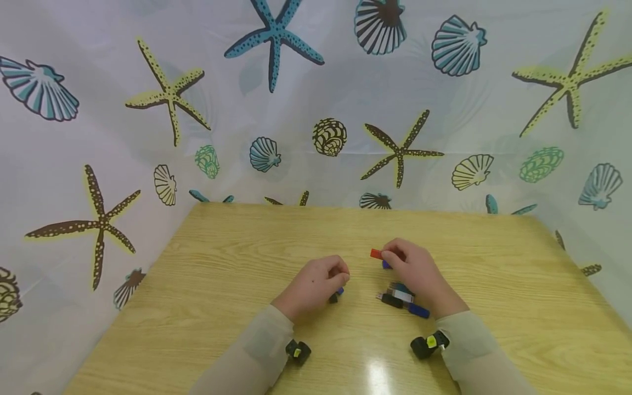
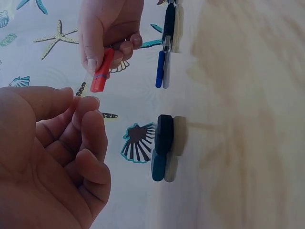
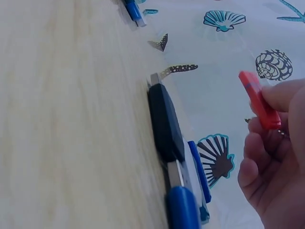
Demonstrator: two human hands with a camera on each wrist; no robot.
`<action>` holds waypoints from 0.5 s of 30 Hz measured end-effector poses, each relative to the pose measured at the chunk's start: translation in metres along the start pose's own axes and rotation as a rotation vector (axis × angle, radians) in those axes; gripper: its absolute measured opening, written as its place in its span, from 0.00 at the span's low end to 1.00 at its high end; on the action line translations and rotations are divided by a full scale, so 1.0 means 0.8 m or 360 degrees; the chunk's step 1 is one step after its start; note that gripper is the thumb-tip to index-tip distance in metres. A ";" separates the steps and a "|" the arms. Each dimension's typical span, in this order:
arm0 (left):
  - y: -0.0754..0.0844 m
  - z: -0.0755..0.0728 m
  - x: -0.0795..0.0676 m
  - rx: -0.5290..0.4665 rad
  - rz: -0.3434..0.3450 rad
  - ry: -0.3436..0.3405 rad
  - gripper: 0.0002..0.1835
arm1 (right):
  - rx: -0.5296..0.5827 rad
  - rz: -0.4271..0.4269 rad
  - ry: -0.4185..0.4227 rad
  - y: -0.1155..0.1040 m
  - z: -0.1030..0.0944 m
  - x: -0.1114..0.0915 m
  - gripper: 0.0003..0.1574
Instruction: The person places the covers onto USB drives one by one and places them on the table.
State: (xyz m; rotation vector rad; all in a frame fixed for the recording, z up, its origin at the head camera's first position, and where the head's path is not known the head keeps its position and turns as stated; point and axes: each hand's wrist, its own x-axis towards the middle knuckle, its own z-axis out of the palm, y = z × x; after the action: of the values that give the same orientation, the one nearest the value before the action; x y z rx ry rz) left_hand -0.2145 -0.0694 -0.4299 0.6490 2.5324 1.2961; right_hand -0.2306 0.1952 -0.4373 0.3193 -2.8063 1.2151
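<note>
Glossy wood-grain tabletop, plastic stick

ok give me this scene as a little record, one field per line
right hand: pinches red stick, held above table
left hand: fingers loosely curled, nothing visible in its grip
near left hand: dark piece, blue piece
near right forearm: black stick, blue stick, others
black stick's end: metal, exposed
backdrop: pale, starfish and shell print

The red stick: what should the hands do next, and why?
Probably bring the empty-looking left hand to the red stick in the right hand and try pulling its end off: a line crosses it and no metal plug shows, while the black stick on the table has its plug bare.
</note>
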 end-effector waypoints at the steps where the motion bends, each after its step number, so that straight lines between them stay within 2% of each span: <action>1: 0.000 0.000 0.000 0.0000 -0.0001 0.0000 0.08 | -0.0028 0.0031 0.0028 0.001 -0.002 0.000 0.15; 8: 0.000 -0.002 -0.001 -0.0002 -0.0005 0.0003 0.09 | -0.0057 0.0222 0.0092 0.011 -0.010 0.002 0.15; 15: -0.002 -0.003 -0.001 -0.0006 0.0016 -0.0005 0.09 | -0.0047 0.0309 0.0023 0.013 -0.011 0.002 0.14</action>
State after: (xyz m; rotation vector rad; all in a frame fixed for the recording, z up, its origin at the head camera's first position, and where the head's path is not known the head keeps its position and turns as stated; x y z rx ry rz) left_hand -0.2150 -0.0725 -0.4300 0.6633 2.5269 1.3014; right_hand -0.2348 0.2083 -0.4388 0.0361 -2.8953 1.2031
